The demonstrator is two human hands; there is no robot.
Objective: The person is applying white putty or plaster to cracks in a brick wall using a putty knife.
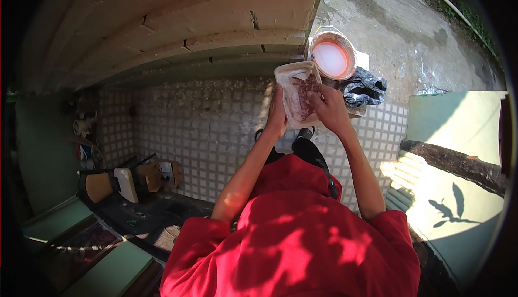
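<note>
My left hand [277,114] is closed on the left side of a whitish rectangular plastic tub [281,76] and holds it up in front of me. White paste smears its inside, and a reddish-brown patch [306,94] shows there. My right hand [328,107] reaches over the tub's right side with curled fingers. What those fingers grip is hidden by the hand. Just beyond the tub stands a round bucket [352,54] with an orange inner wall, a wire handle and milky liquid. A crumpled black plastic bag [362,87] lies right of my right hand.
Ridged brown panels [178,22] span the upper left. Pale checkered tiles [199,135] cover the floor, with rough concrete [410,43] at far right. A dark log [458,162] lies on the right. Chairs [100,186] and a cardboard box [168,173] stand at left.
</note>
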